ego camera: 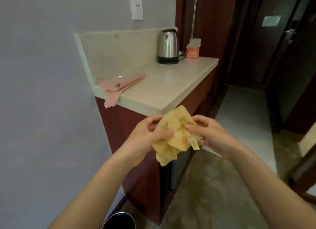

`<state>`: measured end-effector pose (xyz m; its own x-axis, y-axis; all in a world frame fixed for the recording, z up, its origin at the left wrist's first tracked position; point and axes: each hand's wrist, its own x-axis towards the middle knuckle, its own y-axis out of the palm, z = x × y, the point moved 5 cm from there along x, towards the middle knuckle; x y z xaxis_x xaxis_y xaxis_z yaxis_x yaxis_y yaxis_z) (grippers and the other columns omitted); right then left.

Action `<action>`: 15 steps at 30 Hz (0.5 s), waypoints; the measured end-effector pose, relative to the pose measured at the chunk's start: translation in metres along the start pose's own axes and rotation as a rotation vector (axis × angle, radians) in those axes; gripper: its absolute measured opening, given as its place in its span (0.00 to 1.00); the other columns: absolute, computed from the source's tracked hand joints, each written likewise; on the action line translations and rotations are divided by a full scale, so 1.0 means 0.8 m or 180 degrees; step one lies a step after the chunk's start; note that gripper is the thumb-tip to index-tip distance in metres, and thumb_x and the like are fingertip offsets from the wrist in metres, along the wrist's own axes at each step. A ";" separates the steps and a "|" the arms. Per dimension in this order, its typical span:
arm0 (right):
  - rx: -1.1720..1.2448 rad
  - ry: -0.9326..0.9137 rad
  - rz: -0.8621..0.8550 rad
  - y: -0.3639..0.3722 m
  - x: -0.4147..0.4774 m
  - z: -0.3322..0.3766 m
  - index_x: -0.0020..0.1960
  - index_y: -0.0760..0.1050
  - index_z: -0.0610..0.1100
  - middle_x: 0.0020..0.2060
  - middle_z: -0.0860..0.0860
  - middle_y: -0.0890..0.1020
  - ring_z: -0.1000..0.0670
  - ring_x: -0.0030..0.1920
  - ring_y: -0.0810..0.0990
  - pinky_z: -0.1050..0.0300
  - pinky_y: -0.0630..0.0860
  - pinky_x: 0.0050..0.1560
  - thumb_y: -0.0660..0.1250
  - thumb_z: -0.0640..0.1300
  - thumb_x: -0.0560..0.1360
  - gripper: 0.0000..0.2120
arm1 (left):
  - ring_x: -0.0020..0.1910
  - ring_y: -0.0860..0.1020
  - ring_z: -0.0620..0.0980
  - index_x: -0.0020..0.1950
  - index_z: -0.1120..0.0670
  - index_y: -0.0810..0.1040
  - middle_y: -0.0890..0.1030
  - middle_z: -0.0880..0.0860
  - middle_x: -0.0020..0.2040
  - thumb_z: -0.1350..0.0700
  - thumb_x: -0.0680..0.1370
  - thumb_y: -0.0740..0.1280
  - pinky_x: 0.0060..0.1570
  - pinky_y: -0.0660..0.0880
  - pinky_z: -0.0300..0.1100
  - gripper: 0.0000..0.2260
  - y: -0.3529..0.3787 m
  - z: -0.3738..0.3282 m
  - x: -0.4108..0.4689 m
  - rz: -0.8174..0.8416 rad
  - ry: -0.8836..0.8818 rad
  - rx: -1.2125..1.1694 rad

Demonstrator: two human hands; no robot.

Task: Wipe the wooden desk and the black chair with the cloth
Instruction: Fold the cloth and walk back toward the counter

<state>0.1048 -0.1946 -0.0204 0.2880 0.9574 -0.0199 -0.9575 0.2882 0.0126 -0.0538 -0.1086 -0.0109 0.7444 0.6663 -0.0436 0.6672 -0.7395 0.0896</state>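
Note:
A crumpled yellow cloth with orange marks and a small tag is held in the air in front of a cabinet corner. My left hand grips its left side, thumb on top. My right hand pinches its right side. Neither a wooden desk nor a black chair is in view.
A red-brown cabinet with a pale stone countertop stands against the grey wall. On it are a steel kettle, a red tissue box and a pink cloth hanging over the left edge. A dark doorway and carpeted floor lie to the right.

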 end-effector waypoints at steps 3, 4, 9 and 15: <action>-0.0230 -0.0298 -0.0002 -0.021 0.088 0.036 0.51 0.74 0.42 0.38 0.50 0.83 0.51 0.39 0.84 0.61 0.77 0.32 0.75 0.47 0.65 0.19 | 0.46 0.81 0.44 0.59 0.46 0.74 0.79 0.48 0.54 0.60 0.65 0.78 0.40 0.78 0.38 0.26 -0.023 -0.036 0.057 -0.0765 0.0439 0.0788; -0.0265 -0.0402 0.0004 -0.024 0.116 0.047 0.51 0.73 0.43 0.37 0.50 0.83 0.52 0.38 0.83 0.62 0.76 0.31 0.76 0.47 0.66 0.18 | 0.45 0.79 0.41 0.57 0.43 0.74 0.77 0.45 0.53 0.59 0.64 0.79 0.40 0.77 0.35 0.26 -0.031 -0.050 0.073 -0.1036 0.0644 0.1060; -0.0762 -0.0817 0.0197 -0.027 0.264 0.091 0.47 0.68 0.47 0.35 0.45 0.82 0.50 0.31 0.82 0.62 0.74 0.26 0.75 0.46 0.68 0.17 | 0.48 0.73 0.29 0.57 0.48 0.80 0.72 0.34 0.47 0.60 0.65 0.78 0.45 0.69 0.23 0.23 -0.067 -0.116 0.159 -0.1907 0.1343 0.2294; -0.2183 -0.1150 0.0736 -0.012 0.361 0.097 0.46 0.71 0.50 0.34 0.53 0.80 0.55 0.31 0.78 0.59 0.75 0.33 0.72 0.54 0.69 0.13 | 0.40 0.73 0.38 0.52 0.55 0.84 0.78 0.45 0.47 0.55 0.69 0.76 0.38 0.67 0.24 0.13 -0.110 -0.103 0.218 -0.2280 0.0349 0.3066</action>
<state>0.1985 0.0803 0.0511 -0.0430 0.9713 0.2341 -0.7575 0.1211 -0.6415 0.0150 0.0804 0.0554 0.2217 0.9248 0.3092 0.7094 0.0646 -0.7019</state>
